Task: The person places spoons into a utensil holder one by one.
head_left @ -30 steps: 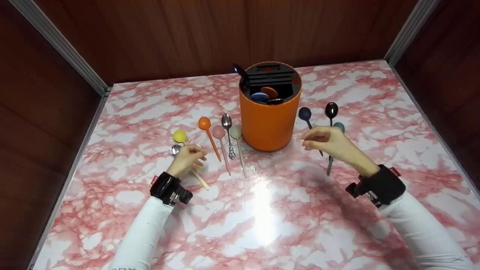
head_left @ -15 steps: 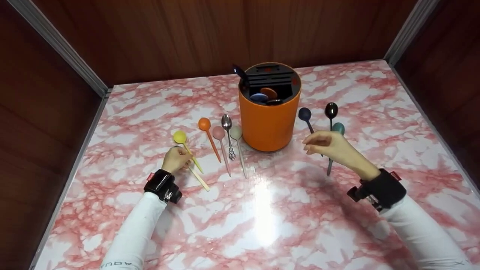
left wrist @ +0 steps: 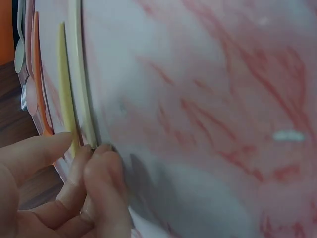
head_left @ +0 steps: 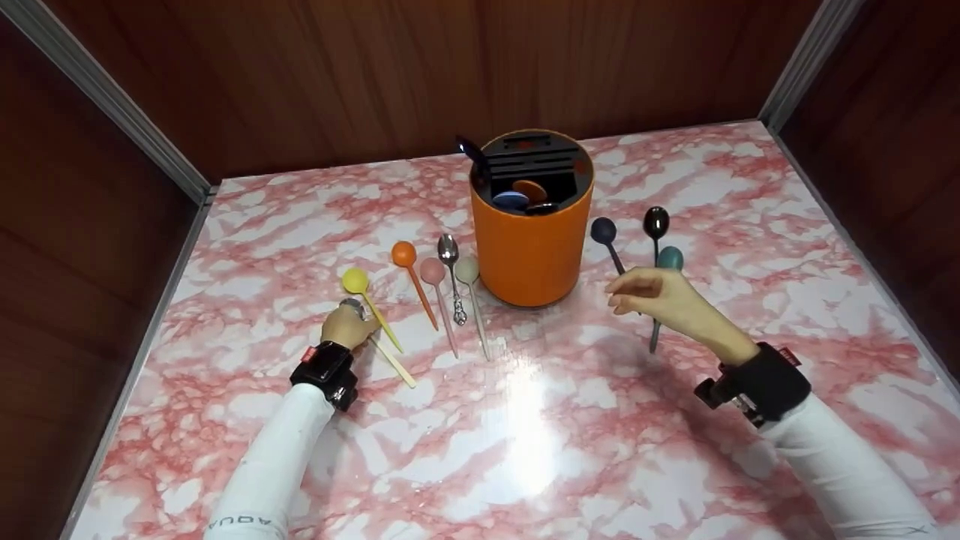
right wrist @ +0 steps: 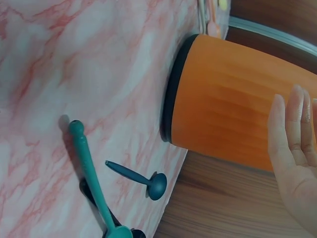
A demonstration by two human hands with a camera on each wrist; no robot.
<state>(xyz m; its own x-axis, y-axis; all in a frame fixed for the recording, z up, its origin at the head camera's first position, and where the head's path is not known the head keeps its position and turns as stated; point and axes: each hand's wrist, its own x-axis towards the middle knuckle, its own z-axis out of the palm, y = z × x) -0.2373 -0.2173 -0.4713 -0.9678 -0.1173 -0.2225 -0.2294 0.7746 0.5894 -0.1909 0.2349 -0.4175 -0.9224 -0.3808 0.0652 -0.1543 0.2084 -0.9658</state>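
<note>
At the left of the table, my left hand pinches a spoon with a silver bowl and a cream handle. In the left wrist view, curled fingertips meet on that cream handle, and the thumb's tip lies beside the yellow spoon's handle. The yellow spoon lies right alongside. My right hand hovers with relaxed fingers and holds nothing. Below and around it lie a dark blue spoon, a black spoon and a teal spoon.
An orange cylindrical utensil holder stands at centre back, with several spoons in its black slotted top. Left of it lie an orange spoon, a pink spoon, an ornate silver spoon and a grey-green spoon. Brown panels enclose the table.
My left hand has moved left, off the yellow spoon's handle, and grips the cream-handled spoon closer to its bowl. My right hand has barely moved. The head view has shifted slightly.
</note>
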